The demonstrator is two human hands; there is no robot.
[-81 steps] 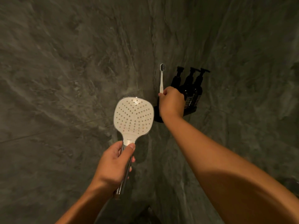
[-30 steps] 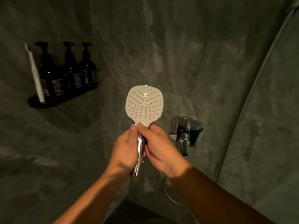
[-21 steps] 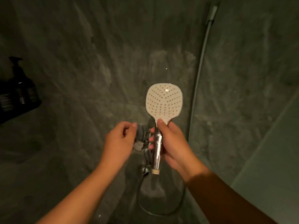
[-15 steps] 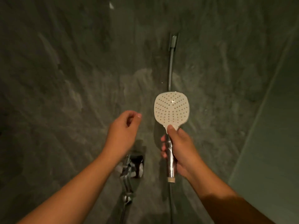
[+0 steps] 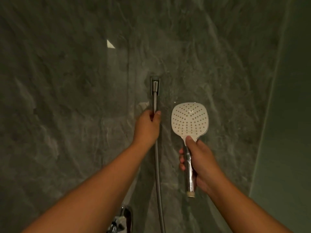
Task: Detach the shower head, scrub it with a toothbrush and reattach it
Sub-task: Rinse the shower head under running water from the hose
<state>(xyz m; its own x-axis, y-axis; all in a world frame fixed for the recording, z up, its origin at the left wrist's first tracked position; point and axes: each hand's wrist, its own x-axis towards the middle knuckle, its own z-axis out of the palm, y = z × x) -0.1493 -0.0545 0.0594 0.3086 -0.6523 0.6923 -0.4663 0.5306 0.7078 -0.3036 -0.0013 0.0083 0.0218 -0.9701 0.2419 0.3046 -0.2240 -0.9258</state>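
My right hand grips the chrome handle of the detached shower head, held upright with its white perforated face toward me and its threaded end bare at the bottom. My left hand is closed around the silver shower hose just below its chrome end fitting. That fitting sits in the wall holder. The toothbrush is out of view.
Dark grey marble wall fills the view. A chrome mixer tap shows at the bottom centre. A lighter glass or wall panel stands at the right edge.
The shower head passed from my left hand to my right. The view swung right, away from the shelf with bottles and toothbrush. My left hand rose and took hold of the hose.
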